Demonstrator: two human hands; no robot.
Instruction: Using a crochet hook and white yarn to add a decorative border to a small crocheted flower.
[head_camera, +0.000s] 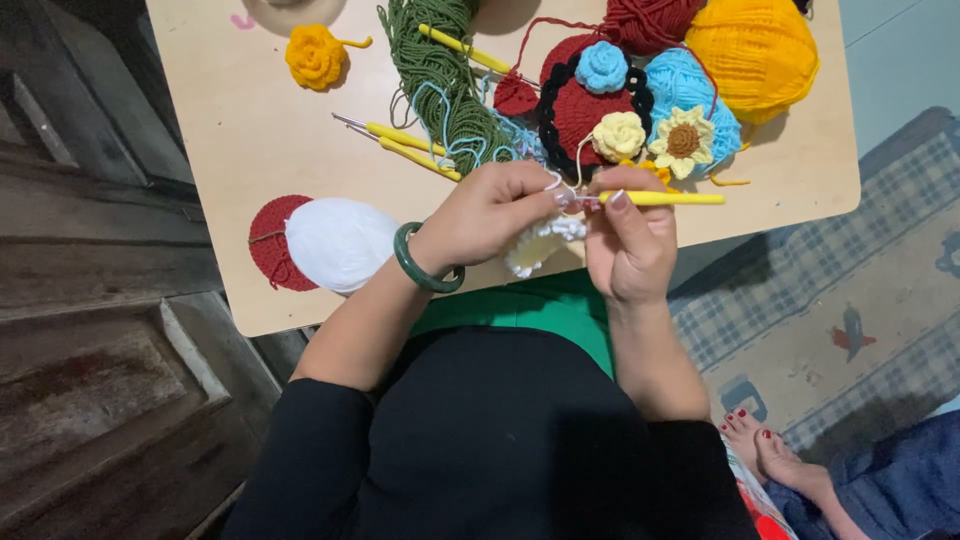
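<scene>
Cream crochet piece (541, 242) at near table edge, soft, floppy, featherlight: left hand (490, 212) pinched shut on its top edge; right hand (628, 240) clamped round yellow hook (662, 198). Best held near working stitches, I'd say.

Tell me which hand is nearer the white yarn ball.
Left. The left hand, pinching the small white crochet piece, is just right of the white yarn ball; the right hand, holding the yellow crochet hook, is farther right.
</scene>
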